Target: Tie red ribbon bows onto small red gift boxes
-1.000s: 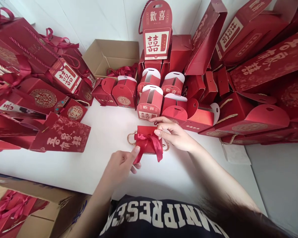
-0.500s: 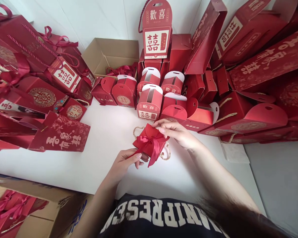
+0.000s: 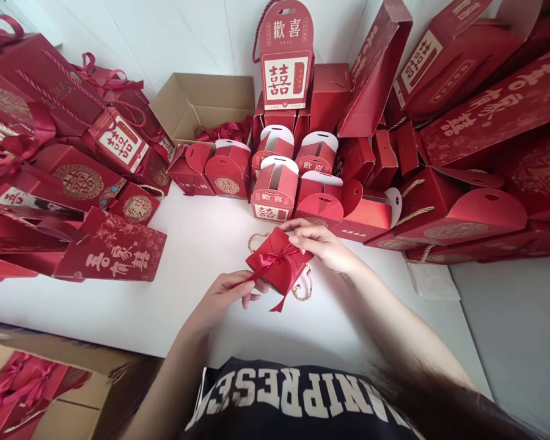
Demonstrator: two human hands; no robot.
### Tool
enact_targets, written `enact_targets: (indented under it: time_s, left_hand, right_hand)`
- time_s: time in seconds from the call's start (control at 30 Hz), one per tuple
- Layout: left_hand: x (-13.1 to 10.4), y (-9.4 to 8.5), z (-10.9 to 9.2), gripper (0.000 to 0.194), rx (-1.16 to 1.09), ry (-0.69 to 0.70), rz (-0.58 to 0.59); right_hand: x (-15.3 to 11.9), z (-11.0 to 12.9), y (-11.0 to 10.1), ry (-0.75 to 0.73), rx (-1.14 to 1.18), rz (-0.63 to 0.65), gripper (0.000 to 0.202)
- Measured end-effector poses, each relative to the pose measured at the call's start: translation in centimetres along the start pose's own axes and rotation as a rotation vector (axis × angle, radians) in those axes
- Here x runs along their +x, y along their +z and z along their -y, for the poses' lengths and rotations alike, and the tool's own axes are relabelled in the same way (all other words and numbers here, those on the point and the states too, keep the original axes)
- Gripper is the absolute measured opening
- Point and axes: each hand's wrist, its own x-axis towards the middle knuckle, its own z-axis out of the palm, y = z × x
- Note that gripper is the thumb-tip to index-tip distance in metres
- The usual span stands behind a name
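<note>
As left fingers (image 3: 245, 287) pinch ribbon (image 3: 279, 259), right fingers (image 3: 297, 241) hold box (image 3: 275, 278).

The upright gift box (image 3: 285, 104) reads 歡喜 on its arched flap, above a white panel with 囍. The small front candy box (image 3: 275, 188) carries 歡喜, with 囍 below; the candy box behind it to the right (image 3: 315, 160) also shows 歡喜. White labels with 囍 stand on the tilted left box (image 3: 119, 142) and the upper right box (image 3: 419, 64). Gold 吾家有囍 runs across the floral box panel at left (image 3: 119, 247). The dark shirt (image 3: 293, 421) bears upside-down white letters, NIPRESE legible. Fine print on the boxes is too small to read.
</note>
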Motion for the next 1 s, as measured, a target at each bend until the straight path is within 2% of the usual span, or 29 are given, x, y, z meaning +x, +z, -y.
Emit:
enact_targets:
  time_s: [0.03, 0.1, 0.17, 0.2, 0.23, 0.3, 0.37, 0.47, 0.57, 0.63, 0.7, 0.83, 0.9, 1.0]
  left_hand:
    - [-0.2, -0.2, -0.5, 0.034, 0.096, -0.015, -0.028]
    - [-0.7, -0.8, -1.9, 0.029, 0.313, 0.01, -0.168]
    - [-0.8, -1.1, -3.8, 0.026, 0.513, 0.134, -0.388]
    - [-0.8, -1.2, -4.7, 0.024, 0.592, 0.207, -0.465]
    - [-0.6, -1.2, -5.7, 0.022, 0.652, 0.282, -0.494]
    - [0.1, -0.9, -7.4, 0.022, 0.729, 0.402, -0.465]
    - [1.1, -0.4, -8.4, 0.025, 0.826, 0.461, -0.387]
    - [2.6, 0.4, -8.7, 0.021, 0.961, 0.481, -0.23]
    - [3.5, 0.6, -8.4, 0.012, 0.999, 0.477, -0.136]
    - [3.7, 0.3, -8.4, 0.013, 0.996, 0.467, -0.12]
    - [3.7, -0.2, -8.5, 0.015, 0.941, 0.428, -0.068]
    - [4.3, -1.0, -9.1, 0.019, 0.696, 0.323, 0.14]
    - [4.8, -1.2, -9.1, 0.025, 0.635, 0.307, 0.15]
    - [5.4, -1.1, -8.9, 0.031, 0.655, 0.317, 0.082]
  right_hand:
    - [0.0, 0.1, 0.0, -0.008, -0.026, -0.01, 0.041]
    - [-0.1, 0.5, 0.1, -0.03, -0.099, -0.03, 0.036]
    - [-0.5, 1.0, 0.4, -0.068, -0.211, -0.072, 0.026]
    - [-0.8, 1.4, 0.6, -0.099, -0.291, -0.113, 0.021]
    - [-1.3, 1.8, 1.0, -0.134, -0.388, -0.168, 0.02]
    - [-2.3, 2.5, 1.9, -0.2, -0.62, -0.301, 0.023]
    - [-3.5, 3.1, 3.2, -0.232, -0.839, -0.402, 0.031]
    - [-4.9, 3.3, 5.1, -0.252, -1.045, -0.393, 0.041]
    - [-5.5, 2.8, 6.1, -0.19, -1.107, -0.368, 0.026]
    - [-5.5, 2.4, 6.1, -0.159, -1.11, -0.372, 0.011]
    - [-5.3, 2.1, 5.6, -0.146, -1.079, -0.373, 0.021]
    - [-5.1, 2.6, 4.7, -0.098, -0.869, -0.306, 0.028]
    - [-5.1, 3.0, 4.6, -0.046, -0.736, -0.263, 0.025]
    - [-5.0, 3.2, 4.8, 0.025, -0.594, -0.247, 0.015]
